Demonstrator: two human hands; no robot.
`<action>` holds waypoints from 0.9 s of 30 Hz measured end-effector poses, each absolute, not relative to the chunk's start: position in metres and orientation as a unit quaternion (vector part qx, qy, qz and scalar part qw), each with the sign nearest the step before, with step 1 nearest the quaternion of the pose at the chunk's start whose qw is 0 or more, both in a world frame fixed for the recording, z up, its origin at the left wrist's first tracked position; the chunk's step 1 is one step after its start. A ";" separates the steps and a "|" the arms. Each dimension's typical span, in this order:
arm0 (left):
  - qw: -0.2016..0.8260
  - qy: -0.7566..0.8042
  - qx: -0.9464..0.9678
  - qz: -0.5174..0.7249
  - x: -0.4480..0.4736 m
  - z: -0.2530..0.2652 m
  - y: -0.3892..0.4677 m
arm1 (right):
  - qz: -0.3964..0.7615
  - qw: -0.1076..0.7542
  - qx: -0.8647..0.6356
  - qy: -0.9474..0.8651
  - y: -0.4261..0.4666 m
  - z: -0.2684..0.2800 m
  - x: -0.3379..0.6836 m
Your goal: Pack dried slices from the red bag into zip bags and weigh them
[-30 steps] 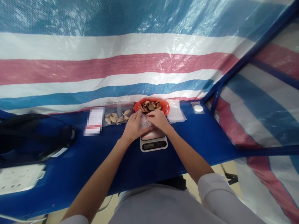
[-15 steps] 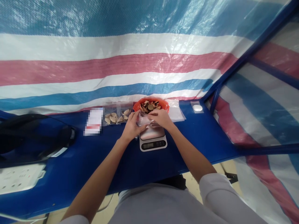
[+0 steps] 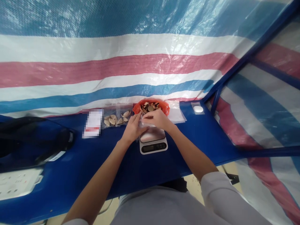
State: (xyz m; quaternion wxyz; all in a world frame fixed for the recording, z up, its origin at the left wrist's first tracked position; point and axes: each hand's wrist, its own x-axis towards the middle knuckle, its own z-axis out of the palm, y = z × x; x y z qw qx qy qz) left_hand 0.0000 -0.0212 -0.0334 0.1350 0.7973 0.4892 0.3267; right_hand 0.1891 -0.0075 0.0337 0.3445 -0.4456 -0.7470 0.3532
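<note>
Clear plastic, a small bag (image 3: 143, 122), is pinched between my left hand (image 3: 132, 128) and right hand (image 3: 158, 119), directly above the scale (image 3: 153, 140); the orange bowl (image 3: 165, 106) sits just beyond.

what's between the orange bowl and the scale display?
Head view: both hands, left and right, pinching a clear plastic bag over the scale platform, before the orange bowl.

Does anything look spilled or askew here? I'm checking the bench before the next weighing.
Nothing stands out. Both hands hold a small clear plastic bag over the silver digital scale; the brown slices stay inside the orange bowl, and the clear packets lie flat on the blue table.
</note>
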 end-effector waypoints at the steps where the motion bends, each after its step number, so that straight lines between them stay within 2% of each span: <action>1: 0.125 0.484 0.802 0.327 -0.001 -0.033 -0.021 | 0.355 0.353 -0.430 -0.751 -0.006 0.033 0.189; 7: 0.083 0.487 0.798 0.347 0.008 -0.024 -0.021 | 0.340 0.378 -0.420 -0.752 -0.001 0.026 0.187; 12: 0.103 0.494 0.779 0.373 0.018 -0.021 -0.020 | 0.326 0.371 -0.428 -0.757 0.000 0.027 0.187; 18: 0.126 0.513 0.747 0.405 0.015 -0.019 -0.015 | 0.357 0.400 -0.461 -0.707 0.012 0.026 0.205; 23: 0.131 0.525 0.728 0.421 0.007 -0.012 -0.010 | 0.255 0.375 -0.527 -0.719 0.034 0.016 0.223; 27: 0.135 0.526 0.723 0.426 0.007 -0.009 -0.007 | 0.185 0.305 -0.565 -0.744 0.045 0.007 0.220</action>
